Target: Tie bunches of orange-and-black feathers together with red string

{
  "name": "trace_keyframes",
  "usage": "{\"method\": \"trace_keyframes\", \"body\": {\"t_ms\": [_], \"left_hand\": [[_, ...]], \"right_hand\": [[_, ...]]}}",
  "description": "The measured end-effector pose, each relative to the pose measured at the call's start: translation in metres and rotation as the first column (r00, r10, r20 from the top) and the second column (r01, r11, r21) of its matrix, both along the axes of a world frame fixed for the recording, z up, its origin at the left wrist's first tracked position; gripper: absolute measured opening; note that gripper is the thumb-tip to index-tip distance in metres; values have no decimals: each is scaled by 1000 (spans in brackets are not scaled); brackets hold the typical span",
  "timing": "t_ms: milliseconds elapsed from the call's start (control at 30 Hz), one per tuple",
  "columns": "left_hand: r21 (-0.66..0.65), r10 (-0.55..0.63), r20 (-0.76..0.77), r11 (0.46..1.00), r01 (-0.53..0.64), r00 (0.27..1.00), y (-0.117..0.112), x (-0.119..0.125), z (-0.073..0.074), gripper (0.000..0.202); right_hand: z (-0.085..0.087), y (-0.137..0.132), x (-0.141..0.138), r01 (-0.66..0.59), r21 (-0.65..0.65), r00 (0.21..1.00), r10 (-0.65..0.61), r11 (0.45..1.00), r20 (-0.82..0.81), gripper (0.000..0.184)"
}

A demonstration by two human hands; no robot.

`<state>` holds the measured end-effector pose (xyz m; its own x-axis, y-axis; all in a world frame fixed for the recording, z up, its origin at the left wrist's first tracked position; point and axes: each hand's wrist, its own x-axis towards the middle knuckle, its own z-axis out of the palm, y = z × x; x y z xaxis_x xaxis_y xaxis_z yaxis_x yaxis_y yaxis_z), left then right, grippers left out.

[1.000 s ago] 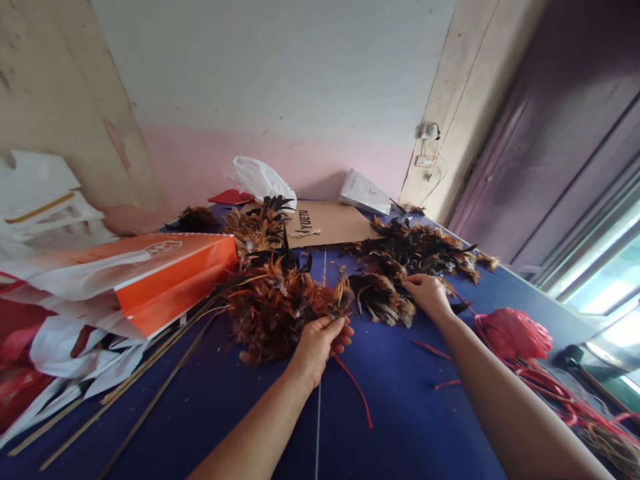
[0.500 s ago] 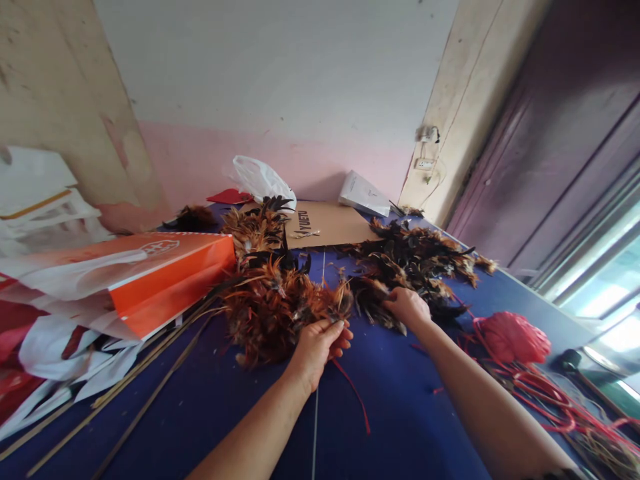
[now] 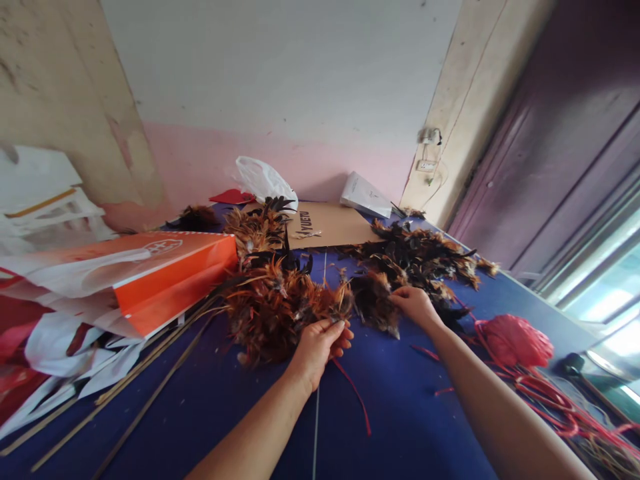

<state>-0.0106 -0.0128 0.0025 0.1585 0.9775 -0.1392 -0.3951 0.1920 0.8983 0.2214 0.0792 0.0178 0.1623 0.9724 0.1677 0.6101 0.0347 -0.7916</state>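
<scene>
My left hand [image 3: 323, 343] pinches the near right end of a bundle of reddish-brown feathers [image 3: 273, 310], thumb pressed on the fingers. A red string [image 3: 356, 390] trails from below that hand across the blue table [image 3: 390, 413]. To the right, my right hand [image 3: 414, 305] is closed at the edge of a small clump of dark feathers [image 3: 376, 300], fingertips together on it. Behind it spreads a larger pile of black and brown feathers [image 3: 420, 250]. What exactly lies under the fingertips is hidden.
At left an orange and white paper bag [image 3: 175, 287] lies beside long thin sticks [image 3: 145, 357]. A cardboard sheet [image 3: 335, 230], a white plastic bag [image 3: 263, 179] and a white box [image 3: 366, 195] are at the back. Red plastic string [image 3: 517, 340] lies at right.
My right hand has shifted slightly right, and the dark feather clump at its fingertips has turned and changed shape. My left hand stays in place on its bundle.
</scene>
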Motion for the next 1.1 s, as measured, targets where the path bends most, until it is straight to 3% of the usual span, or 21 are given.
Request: {"method": "trace_keyframes", "body": {"t_ms": [167, 433, 533, 667, 833, 1000, 1100], "left_hand": [[1, 1, 4, 1000, -1, 1000, -1, 0, 1, 23], [-5, 2, 12, 1000, -2, 1000, -1, 0, 1, 22], [-42, 7, 33, 999, -5, 999, -1, 0, 2, 20], [-95, 2, 73, 995, 5, 997, -1, 1, 2, 16], [-119, -34, 125, 992, 50, 992, 1, 2, -2, 12], [-172, -186, 266, 956, 236, 946, -1, 1, -2, 11], [-215, -213, 366, 928, 305, 906, -2, 0, 1, 13]], "right_hand": [[1, -7, -2, 15, -25, 947, -23, 1000, -320, 16], [13, -16, -2, 105, 58, 759, -42, 993, -650, 25], [19, -26, -9, 20, 58, 655, 31, 998, -755, 26], [24, -48, -30, -184, 34, 500, 123, 982, -857, 23], [26, -77, -53, -414, 58, 414, 245, 908, -877, 16], [21, -89, -60, -485, 107, 322, 291, 868, -901, 13], [13, -90, -60, -506, 85, 344, 291, 858, -893, 13]]}}
